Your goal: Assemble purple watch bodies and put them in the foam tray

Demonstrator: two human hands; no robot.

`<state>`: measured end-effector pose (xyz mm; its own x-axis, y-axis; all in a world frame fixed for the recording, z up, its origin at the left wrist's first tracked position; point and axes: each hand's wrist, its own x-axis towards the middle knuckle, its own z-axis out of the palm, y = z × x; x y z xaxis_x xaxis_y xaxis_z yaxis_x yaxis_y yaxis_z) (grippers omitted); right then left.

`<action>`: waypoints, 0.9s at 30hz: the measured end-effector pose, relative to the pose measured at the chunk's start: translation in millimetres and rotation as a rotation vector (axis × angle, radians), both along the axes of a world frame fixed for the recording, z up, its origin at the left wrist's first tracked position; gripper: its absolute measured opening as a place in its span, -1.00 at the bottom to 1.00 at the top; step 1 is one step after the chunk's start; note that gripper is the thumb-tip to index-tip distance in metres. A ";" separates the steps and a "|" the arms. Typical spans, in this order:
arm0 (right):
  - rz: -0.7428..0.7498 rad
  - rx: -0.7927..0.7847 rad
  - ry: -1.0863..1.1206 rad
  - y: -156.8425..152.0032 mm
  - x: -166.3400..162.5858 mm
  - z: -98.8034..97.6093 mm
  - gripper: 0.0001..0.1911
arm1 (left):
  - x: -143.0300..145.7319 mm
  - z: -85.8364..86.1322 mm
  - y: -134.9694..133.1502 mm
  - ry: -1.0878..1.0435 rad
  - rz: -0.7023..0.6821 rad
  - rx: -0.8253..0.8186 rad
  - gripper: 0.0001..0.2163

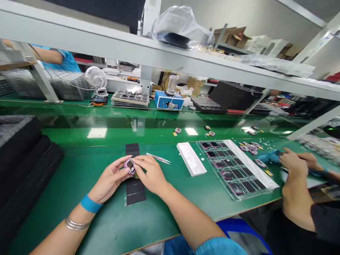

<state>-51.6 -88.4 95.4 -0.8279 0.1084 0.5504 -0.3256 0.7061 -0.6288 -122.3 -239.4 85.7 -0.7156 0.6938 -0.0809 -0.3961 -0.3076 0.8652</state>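
Pinching a small pink-rimmed device (pixel 130 166) between the fingertips of the left hand (pixel 109 179) and the right hand (pixel 150 175), the person held it above the green table (pixel 121 230). At 3 o'clock, a clear plastic tray (pixel 252 165) of dark cells held several pink-rimmed pieces; how many were finished could not be told. Slender steel tweezers (pixel 158 158) lay at 2 o'clock.

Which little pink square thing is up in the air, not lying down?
The small pink-framed device held between the person's left hand and right hand, above the green mat. The others lie in the clear plastic tray or loose farther along the mat.
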 end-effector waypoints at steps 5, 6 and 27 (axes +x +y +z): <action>0.040 -0.388 -0.083 4.9 -3.3 1.1 -0.89 | -7.5 -1.5 -2.4 0.026 -0.014 -0.006 -0.59; 0.055 -0.378 -0.075 4.3 -3.3 1.4 -0.93 | -8.0 -2.0 -2.4 0.043 -0.008 -0.002 -0.59; 0.182 -0.318 -0.127 2.0 1.7 1.2 -0.97 | -3.0 1.8 -0.5 0.167 0.043 0.001 -0.63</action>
<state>-49.9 -86.4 96.6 -0.9088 0.1016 0.4046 -0.3331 0.4073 -0.8504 -125.3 -240.0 87.5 -0.7480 0.6623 0.0420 -0.2337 -0.3221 0.9174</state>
